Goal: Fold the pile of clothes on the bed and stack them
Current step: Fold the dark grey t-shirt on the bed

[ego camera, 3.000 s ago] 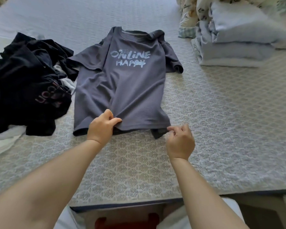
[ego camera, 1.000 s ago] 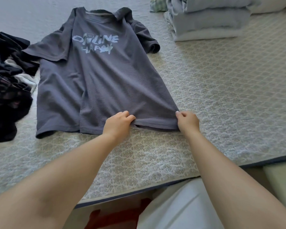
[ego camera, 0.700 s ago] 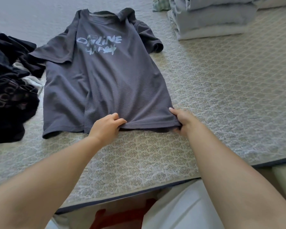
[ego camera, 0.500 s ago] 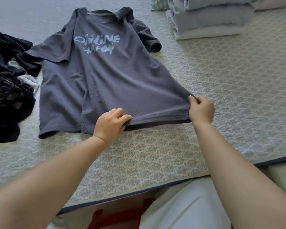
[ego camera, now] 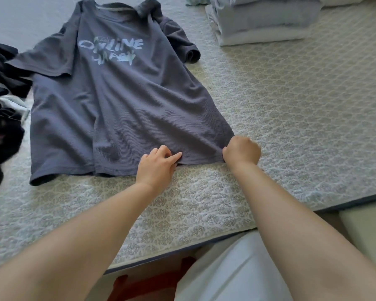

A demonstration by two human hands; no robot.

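A grey T-shirt [ego camera: 122, 101] is lying face up on the bed [ego camera: 291, 127], its printed chest toward the far edge and its hem toward the near edge, where the person is standing. The left hand [ego camera: 155, 168] is resting on the hem near its middle, fingers [ego camera: 167, 153] curled and pinching the fabric. The right hand [ego camera: 241, 152] is gripping the hem's right corner in a closed fist, so both hands are clamped on the cloth.

The step in hand appears to be smoothing and squaring the shirt before the first fold. To do it well, both hands should be pulling the hem gently toward the near edge and apart, keeping it taut so the long crease running up the left half flattens. That left corner of the hem is lying loose and slightly curled, so it probably needs a tug too. The right sleeve is bunched and wants spreading flat.

A pile of dark clothes [ego camera: 2, 109] is waiting at the left edge, touching the shirt's left sleeve. Folded bedding [ego camera: 267, 20] is sitting stacked at the far right corner.
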